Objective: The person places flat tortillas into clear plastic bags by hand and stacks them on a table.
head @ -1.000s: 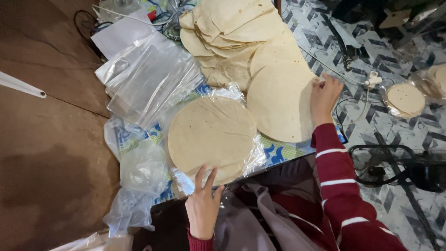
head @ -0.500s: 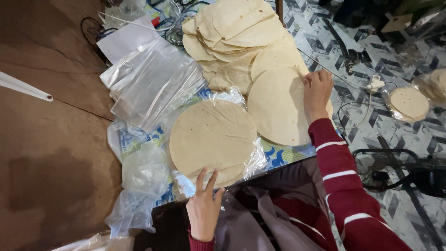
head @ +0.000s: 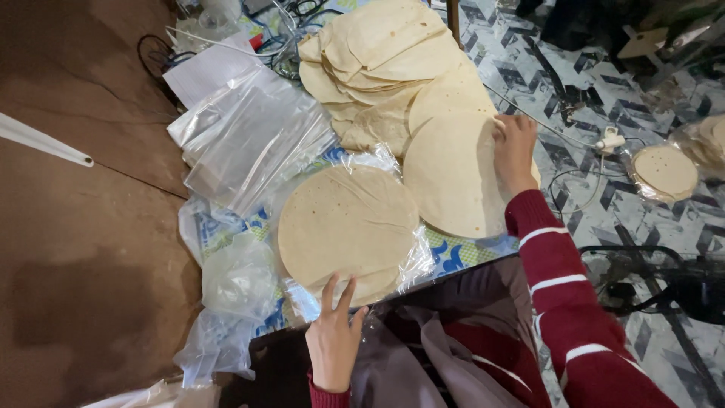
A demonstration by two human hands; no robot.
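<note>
My left hand [head: 333, 335] lies with spread fingers on the near edge of a round stack of flatbreads [head: 347, 224] that sits on clear plastic wrap. My right hand [head: 514, 149], in a red sleeve with white stripes, pinches the far edge of a single large pale flatbread [head: 451, 177] to the right of that stack. Behind it a loose pile of several more flatbreads [head: 385, 53] fans out across the table's far end.
A pile of clear plastic bags [head: 245, 140] lies left of the breads, with crumpled bags [head: 234, 283] nearer me. Cables [head: 291, 19] tangle at the far end. On the patterned floor at right are a wrapped small flatbread pack [head: 664, 171], a cord and a dark device [head: 680, 291].
My right hand has slid left along the far edge of the single flatbread. My left hand has stayed on the stack's near edge. The view has shifted slightly.
</note>
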